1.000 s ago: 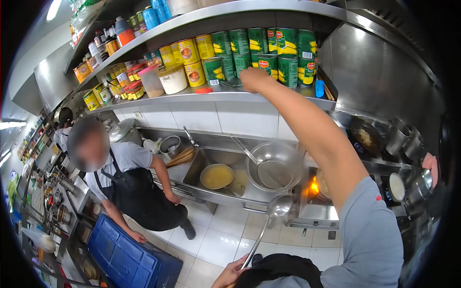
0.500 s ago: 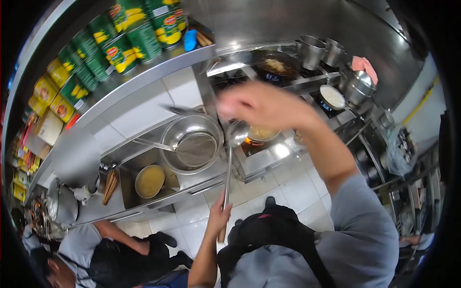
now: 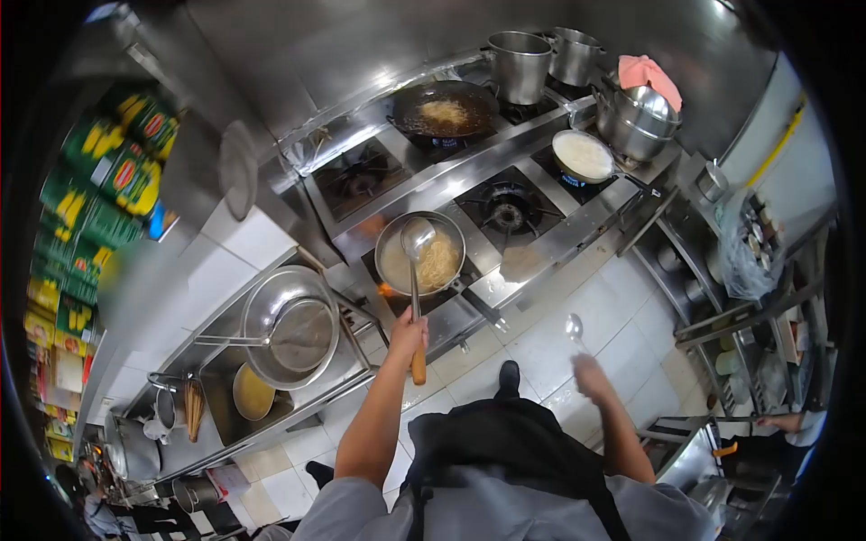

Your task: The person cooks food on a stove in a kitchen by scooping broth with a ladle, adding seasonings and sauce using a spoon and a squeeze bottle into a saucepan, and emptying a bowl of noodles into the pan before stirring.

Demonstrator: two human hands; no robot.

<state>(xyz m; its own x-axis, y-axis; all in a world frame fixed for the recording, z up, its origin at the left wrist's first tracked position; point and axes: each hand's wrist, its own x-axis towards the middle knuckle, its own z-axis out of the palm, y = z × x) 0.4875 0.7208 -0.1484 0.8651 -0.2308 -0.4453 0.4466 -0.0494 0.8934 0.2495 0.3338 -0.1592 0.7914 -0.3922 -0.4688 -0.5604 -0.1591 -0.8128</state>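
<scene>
My left hand [image 3: 409,334] is wrapped round the handle of a long ladle [image 3: 415,279], whose bowl rests over a pan [image 3: 389,261] of noodles [image 3: 438,263] on a stove burner. An orange flame shows at the pan's left edge. My right hand [image 3: 591,379] is closed on a metal spoon [image 3: 575,328], held upright over the floor to the right of the pan. The pan's handle [image 3: 483,309] points down and right, touched by neither hand.
A dark wok [image 3: 446,108] with frying food, tall pots [image 3: 520,68] and a pan of white liquid [image 3: 584,156] stand on the stove. At left are a sink [image 3: 216,397], a large bowl and strainer [image 3: 290,329], and cans [image 3: 126,171]. Another person's hand [image 3: 781,422] shows far right.
The view has turned right, toward the stove. My right hand has come down from above the burners to the right side, now with a spoon in it. The ladle has moved over the noodle pan.
</scene>
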